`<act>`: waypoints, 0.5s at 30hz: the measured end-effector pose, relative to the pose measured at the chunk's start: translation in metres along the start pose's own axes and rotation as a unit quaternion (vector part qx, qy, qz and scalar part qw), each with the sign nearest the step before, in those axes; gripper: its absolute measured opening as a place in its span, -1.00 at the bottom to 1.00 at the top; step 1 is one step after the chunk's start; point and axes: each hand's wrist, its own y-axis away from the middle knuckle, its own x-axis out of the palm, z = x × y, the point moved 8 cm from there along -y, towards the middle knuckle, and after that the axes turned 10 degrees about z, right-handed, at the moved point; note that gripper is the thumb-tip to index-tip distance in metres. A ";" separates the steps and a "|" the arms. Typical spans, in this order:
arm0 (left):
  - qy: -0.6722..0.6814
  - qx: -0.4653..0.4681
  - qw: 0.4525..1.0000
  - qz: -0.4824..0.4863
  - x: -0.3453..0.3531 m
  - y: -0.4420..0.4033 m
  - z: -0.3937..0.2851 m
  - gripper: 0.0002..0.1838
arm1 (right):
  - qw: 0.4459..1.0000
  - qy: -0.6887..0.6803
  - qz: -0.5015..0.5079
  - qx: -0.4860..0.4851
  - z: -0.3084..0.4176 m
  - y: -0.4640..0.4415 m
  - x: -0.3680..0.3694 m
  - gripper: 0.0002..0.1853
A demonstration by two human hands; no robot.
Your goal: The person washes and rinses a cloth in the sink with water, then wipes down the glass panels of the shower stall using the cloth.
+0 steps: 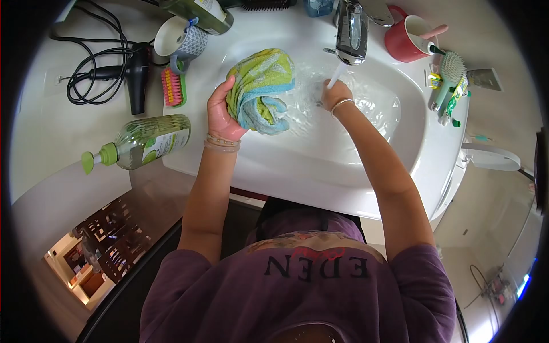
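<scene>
Left hand [223, 114]: most fingers hidden behind cloth [260, 86]. Right hand [337, 96]: fingertips lost in water [384, 111]; can't tell whether anything's held. Pump bottle [132, 138], left: small print unreadable from here. Dark brush [266, 6], far side: cut off.

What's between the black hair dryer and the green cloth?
In the head view, a pink-and-yellow brush lies nearest the hair dryer, then white sink rim, then the left hand holding the cloth.

Hair dryer [137, 80], pump bottle [154, 140] left of basin [309, 187]; cloth [260, 88] over its left side; tap [350, 35] behind; hairbrush [453, 68] right.
</scene>
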 end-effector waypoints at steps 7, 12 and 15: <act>0.031 -0.013 0.999 0.026 -0.010 -0.001 -0.002 -0.56 | 0.998 -0.022 -0.027 -0.058 -0.003 0.013 -0.013 -0.67; 0.059 -0.098 0.992 0.060 0.017 -0.031 0.052 -0.57 | 0.790 -0.594 0.114 -0.100 -0.021 0.021 -0.021 -0.57; 0.068 -0.156 0.984 0.059 0.021 -0.066 0.101 -0.59 | 0.570 -0.794 0.160 -0.136 0.012 0.052 -0.041 -0.59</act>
